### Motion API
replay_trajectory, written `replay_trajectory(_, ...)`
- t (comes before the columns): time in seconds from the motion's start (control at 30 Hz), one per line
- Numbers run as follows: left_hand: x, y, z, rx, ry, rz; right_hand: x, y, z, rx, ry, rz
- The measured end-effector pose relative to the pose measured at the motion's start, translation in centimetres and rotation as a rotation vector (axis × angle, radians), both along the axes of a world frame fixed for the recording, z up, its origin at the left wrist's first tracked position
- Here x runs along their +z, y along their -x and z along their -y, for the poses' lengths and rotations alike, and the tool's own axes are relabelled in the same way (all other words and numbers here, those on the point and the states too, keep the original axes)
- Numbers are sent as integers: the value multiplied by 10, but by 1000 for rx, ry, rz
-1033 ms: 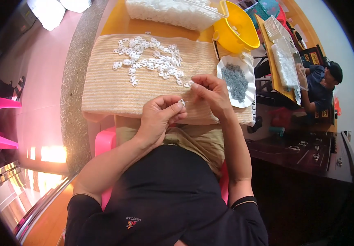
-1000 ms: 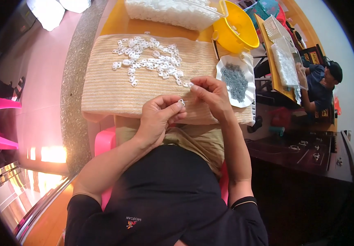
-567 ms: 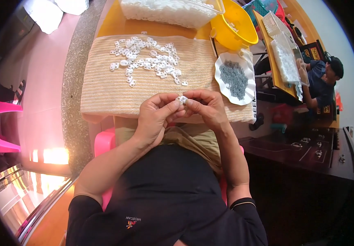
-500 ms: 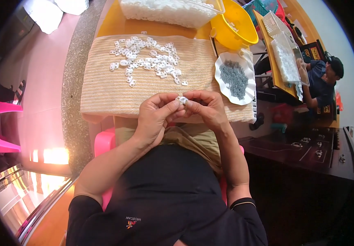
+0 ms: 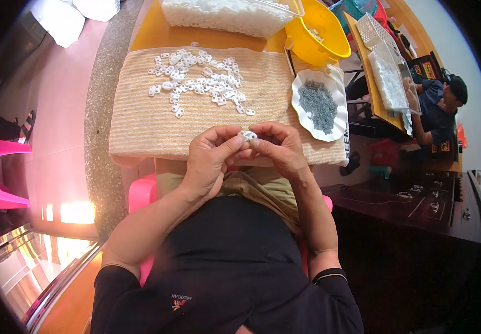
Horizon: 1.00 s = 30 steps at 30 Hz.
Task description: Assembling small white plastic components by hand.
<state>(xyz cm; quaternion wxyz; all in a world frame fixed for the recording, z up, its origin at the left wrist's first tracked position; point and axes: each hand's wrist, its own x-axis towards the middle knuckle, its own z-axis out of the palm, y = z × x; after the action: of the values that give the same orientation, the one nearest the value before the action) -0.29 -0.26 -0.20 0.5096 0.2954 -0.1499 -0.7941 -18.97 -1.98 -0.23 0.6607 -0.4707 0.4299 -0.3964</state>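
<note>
Between my fingertips is a small white plastic piece with holes [image 5: 247, 135], just over the near edge of the towel-covered table. My left hand [image 5: 216, 153] pinches it from the left, thumb against forefinger. From the other side, my right hand [image 5: 282, 147] closes thumb and fingers on it. Beyond my hands, a loose spread of similar white plastic pieces [image 5: 201, 78] lies on the striped beige towel [image 5: 140, 128]. To the right stands a white wavy-rimmed dish [image 5: 300, 108] with a heap of small grey parts [image 5: 319, 106].
A clear bin [image 5: 235, 28] full of white pieces and a yellow basin [image 5: 329, 44] stand at the far side. At right, another person [image 5: 438, 106] sits by a second table with a clear bin [image 5: 388, 83]. A pink stool [image 5: 4, 172] is at left.
The white piece has turned slightly between my fingertips and more of it shows. My fingers have shifted a little; the towel, dish and loose pieces stay as they were.
</note>
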Motion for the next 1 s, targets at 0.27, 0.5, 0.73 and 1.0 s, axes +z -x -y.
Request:
replay_trajectory(0.27, -5, 0, 0, 18, -3, 17, 5, -2, 4, -147, 924, -1046)
replay_trajectory(0.5, -5, 0, 0, 20, -2, 34, 20, 4, 0, -9, 841, -1040)
replay_trajectory(0.73, -5, 1, 0, 17, 4, 37, 14, 4, 5, -84, 768, -1111)
replay_trajectory(1.0, -5, 0, 0, 16, -3, 34, 17, 0, 2, 8, 858, -1075)
